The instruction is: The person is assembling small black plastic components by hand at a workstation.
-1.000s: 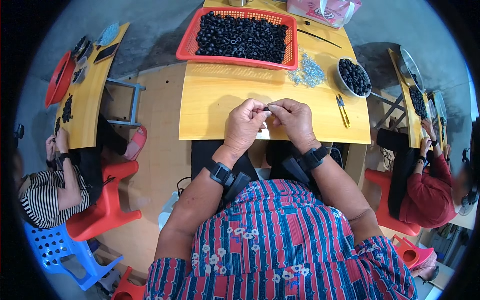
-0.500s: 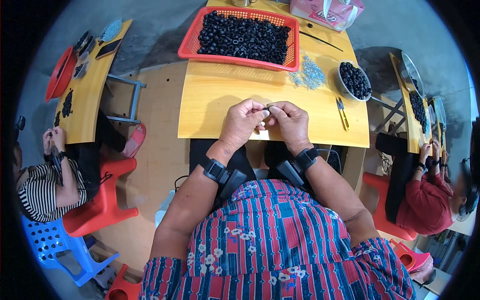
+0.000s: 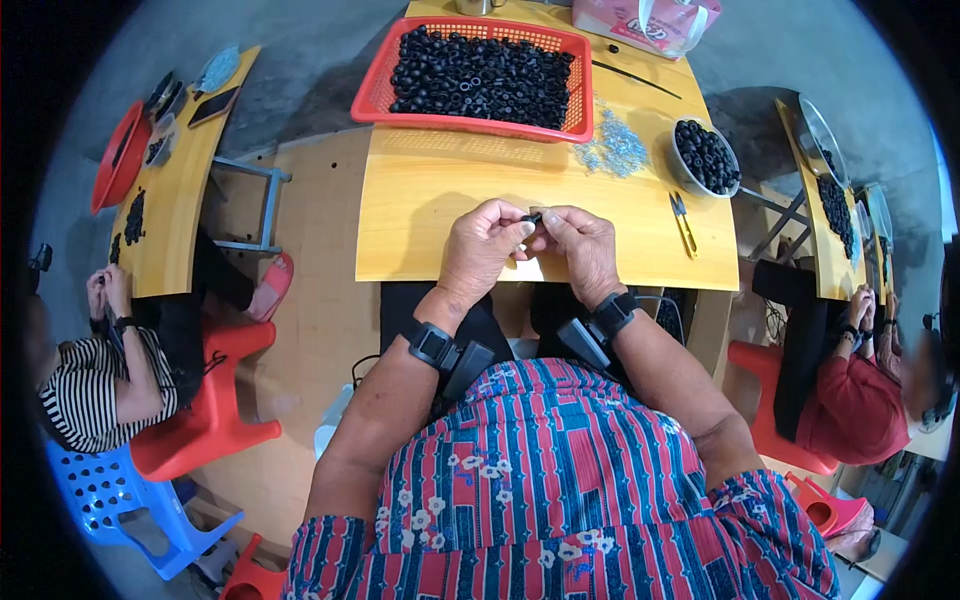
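Note:
Over the near edge of the yellow wooden table (image 3: pixel 410 225), my left hand (image 3: pixel 478 250) and my right hand (image 3: pixel 584 252) meet at the fingertips. Between them is a small black ring-like part (image 3: pixel 533 217), mostly covered by the fingers. Both thumbs and forefingers are pinched on it. Beyond my hands stands a red plastic basket (image 3: pixel 470 130) full of small black caps and rings. To its right lies a loose pile of tiny clear bits (image 3: pixel 618 152). Whether my right fingertips also hold one of these bits cannot be made out.
A clear bowl (image 3: pixel 688 183) of black parts stands at the right, with yellow-handled thread snips (image 3: pixel 688 238) before it. A thin black rod (image 3: pixel 636 80) and a pink bag (image 3: pixel 645 22) are farther back. Other people work at tables left and right.
My hands stay together around the small black part, with only slight finger movement. The whole view has shifted a little.

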The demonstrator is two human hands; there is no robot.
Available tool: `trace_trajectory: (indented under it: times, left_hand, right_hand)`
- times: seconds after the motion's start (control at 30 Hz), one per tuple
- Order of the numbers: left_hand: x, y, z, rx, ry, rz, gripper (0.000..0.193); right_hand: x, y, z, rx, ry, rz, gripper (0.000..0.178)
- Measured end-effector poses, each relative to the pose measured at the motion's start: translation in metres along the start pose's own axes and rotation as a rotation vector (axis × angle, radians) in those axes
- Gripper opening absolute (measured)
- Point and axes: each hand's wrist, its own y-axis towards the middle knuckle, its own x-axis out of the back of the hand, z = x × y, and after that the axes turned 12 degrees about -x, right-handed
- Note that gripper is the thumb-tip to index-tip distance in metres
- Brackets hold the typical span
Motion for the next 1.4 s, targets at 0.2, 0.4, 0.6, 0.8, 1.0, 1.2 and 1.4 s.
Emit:
trace_trajectory:
  times: [0.2, 0.4, 0.6, 0.8, 1.0, 1.2, 1.4]
  left_hand:
    - [0.000, 0.000, -0.003, 0.049, 0.008, 0.019, 0.007]
    - [0.000, 0.000, -0.003, 0.023, -0.062, 0.017, 0.009]
    - [-0.001, -0.002, 0.001, -0.026, -0.026, -0.026, 0.012]
    - [-0.002, -0.003, -0.002, -0.199, 0.102, -0.029, 0.013]
    - [0.000, -0.003, 0.002, -0.180, 0.077, -0.018, 0.015]
    - [0.001, -0.002, 0.001, -0.140, 0.068, 0.011, 0.015]
    - [0.002, -0.002, 0.002, -0.120, -0.014, 0.016, 0.015]
  right_hand:
    - [0.005, 0.003, 0.000, -0.050, 0.052, 0.047, 0.017]
    - [0.010, 0.009, 0.004, -0.175, 0.171, 0.175, 0.015]
    - [0.017, 0.012, 0.004, -0.270, 0.277, 0.347, 0.018]
    - [0.021, 0.010, 0.009, -0.366, 0.293, 0.513, 0.025]
    - [0.023, 0.014, 0.002, -0.338, 0.328, 0.548, 0.024]
    - [0.021, 0.014, -0.005, -0.300, 0.339, 0.538, 0.024]
    - [0.013, 0.003, -0.002, -0.280, 0.386, 0.540, 0.025]
